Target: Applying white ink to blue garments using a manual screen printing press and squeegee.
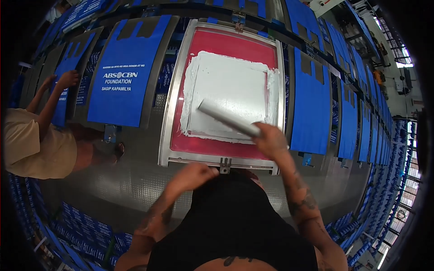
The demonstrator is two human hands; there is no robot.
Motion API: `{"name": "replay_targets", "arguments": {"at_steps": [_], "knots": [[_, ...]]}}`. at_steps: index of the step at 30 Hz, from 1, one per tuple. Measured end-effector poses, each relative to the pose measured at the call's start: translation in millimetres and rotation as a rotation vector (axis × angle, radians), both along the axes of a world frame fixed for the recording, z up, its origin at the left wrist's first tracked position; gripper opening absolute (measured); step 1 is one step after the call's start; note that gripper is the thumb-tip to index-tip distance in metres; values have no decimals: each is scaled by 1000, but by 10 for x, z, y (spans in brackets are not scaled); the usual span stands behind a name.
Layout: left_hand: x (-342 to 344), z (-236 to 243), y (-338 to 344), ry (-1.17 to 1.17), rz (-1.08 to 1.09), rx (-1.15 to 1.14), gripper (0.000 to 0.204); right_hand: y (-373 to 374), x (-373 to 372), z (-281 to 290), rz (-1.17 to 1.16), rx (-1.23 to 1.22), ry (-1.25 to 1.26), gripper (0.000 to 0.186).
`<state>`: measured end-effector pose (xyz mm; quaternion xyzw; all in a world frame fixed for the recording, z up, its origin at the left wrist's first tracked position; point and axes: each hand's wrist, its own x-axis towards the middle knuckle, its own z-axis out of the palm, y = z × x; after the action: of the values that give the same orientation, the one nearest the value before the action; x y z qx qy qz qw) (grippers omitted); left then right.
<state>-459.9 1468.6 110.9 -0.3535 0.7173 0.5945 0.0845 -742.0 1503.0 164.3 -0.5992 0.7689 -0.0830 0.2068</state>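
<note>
A screen-printing frame [172,113] with a silver rim lies in front of me. Its red mesh [212,40] carries a wide patch of white ink [226,81], thick and ragged at the borders. My right hand [271,139] grips one end of a long grey squeegee [228,118], which slants up and left over the inked patch. At the frame's near edge, my left hand [192,176] has its fingers curled, close beside a metal bracket [225,165]. Whether those fingers hold anything is hidden.
Blue printed fabric panels [131,49] lie on boards in rows to both sides, including a panel [311,99] right of the frame. At the left, another person in a beige shirt [45,149] handles a blue panel. More printed blue pieces [86,226] hang or lie behind me.
</note>
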Motion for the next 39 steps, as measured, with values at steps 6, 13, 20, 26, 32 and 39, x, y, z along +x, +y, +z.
{"name": "replay_targets", "arguments": {"at_steps": [6,13,20,26,32,39], "knots": [[607,-288,-685,-239,668,-932,44,-96,-1072,-38,-619,59,-775,39],[484,-530,-527,-67,858,-509,61,338,-1420,-867,-862,-145,-1507,43],[530,-686,-680,-64,784,-424,59,376,-1396,-821,-874,-248,-1481,47],[387,-753,-717,-126,744,-417,57,381,-1332,-677,-924,-293,-1522,45],[413,-723,-607,-116,775,-444,58,337,-1304,-611,-806,-262,-1419,41],[510,-1041,-657,-144,714,-491,63,341,-1296,-795,-841,-285,-1381,43]]}}
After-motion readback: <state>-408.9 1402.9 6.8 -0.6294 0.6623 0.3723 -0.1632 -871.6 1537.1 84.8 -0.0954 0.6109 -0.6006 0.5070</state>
